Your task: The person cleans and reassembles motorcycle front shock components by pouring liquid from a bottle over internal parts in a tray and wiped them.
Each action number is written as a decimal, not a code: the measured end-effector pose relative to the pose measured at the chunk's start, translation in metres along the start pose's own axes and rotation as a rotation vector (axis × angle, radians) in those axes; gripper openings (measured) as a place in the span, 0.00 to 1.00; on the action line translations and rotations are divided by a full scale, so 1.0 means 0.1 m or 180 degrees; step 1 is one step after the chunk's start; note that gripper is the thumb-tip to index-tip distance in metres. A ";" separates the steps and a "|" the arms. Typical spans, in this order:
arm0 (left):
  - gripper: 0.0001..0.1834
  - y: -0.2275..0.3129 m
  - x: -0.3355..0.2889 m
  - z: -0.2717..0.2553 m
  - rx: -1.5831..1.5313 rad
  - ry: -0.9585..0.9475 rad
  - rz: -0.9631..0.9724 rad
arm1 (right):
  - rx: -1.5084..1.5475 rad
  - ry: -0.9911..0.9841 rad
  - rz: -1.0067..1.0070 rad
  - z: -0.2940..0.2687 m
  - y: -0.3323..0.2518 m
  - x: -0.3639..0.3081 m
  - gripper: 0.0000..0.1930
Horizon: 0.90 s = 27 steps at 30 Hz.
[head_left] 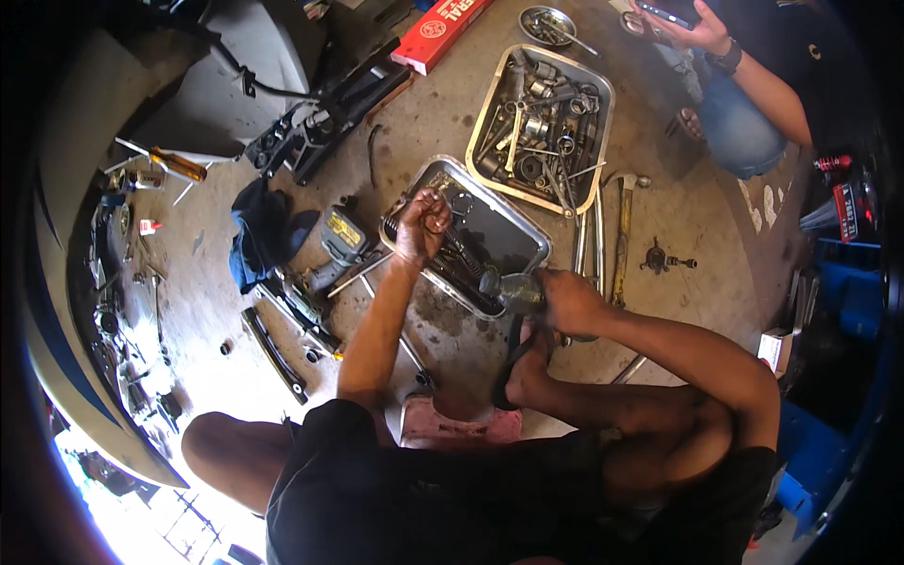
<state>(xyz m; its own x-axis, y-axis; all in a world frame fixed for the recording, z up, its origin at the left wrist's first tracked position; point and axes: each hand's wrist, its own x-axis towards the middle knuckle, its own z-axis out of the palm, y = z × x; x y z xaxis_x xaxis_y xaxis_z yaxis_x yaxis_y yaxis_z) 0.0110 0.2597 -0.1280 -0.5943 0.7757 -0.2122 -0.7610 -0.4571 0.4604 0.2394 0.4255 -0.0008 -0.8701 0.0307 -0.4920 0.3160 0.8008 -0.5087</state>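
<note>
My right hand (573,303) is wrapped round a dark, grimy bottle (520,293), which lies tilted with its narrow end to the left over the near side of a metal tray (537,247). Dark liquid and several metal parts, among them a coil spring (461,252), sit in that tray. Above its left rim my left hand (423,226) is raised with curled fingers; whatever they hold, if anything, is hidden. A cordless power tool (341,240) lies on the floor left of my left hand.
A second tray (478,127) full of sockets and wrenches stands beyond, near a small bowl (548,26). A hammer (623,235) and a small metal part (656,256) lie to the right. At the upper right another person's hand (702,33) holds a phone (663,13). Vehicle bodywork (80,217) borders the left.
</note>
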 end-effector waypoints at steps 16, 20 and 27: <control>0.14 -0.48 -0.61 0.08 -0.0909 0.1243 -0.0326 | -0.0971 -0.0400 0.0144 -0.13 -0.28 0.07 0.17; 0.19 -0.69 -0.62 -0.08 -0.0587 0.1500 -0.0452 | -0.1368 -0.0489 -0.0044 -0.20 -0.49 0.07 0.13; 0.11 -0.67 -0.55 -0.24 -0.1310 0.1646 -0.0919 | -0.1652 -0.0822 0.0144 -0.31 -0.93 0.13 0.12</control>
<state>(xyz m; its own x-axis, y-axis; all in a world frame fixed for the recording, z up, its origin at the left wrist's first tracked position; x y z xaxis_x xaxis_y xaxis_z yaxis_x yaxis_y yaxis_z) 0.0887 0.2372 -0.1679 -0.3243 0.6315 -0.7043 -0.8820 -0.4709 -0.0161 0.1868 0.3699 0.0616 -0.7188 -0.0229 -0.6948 0.0672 0.9925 -0.1022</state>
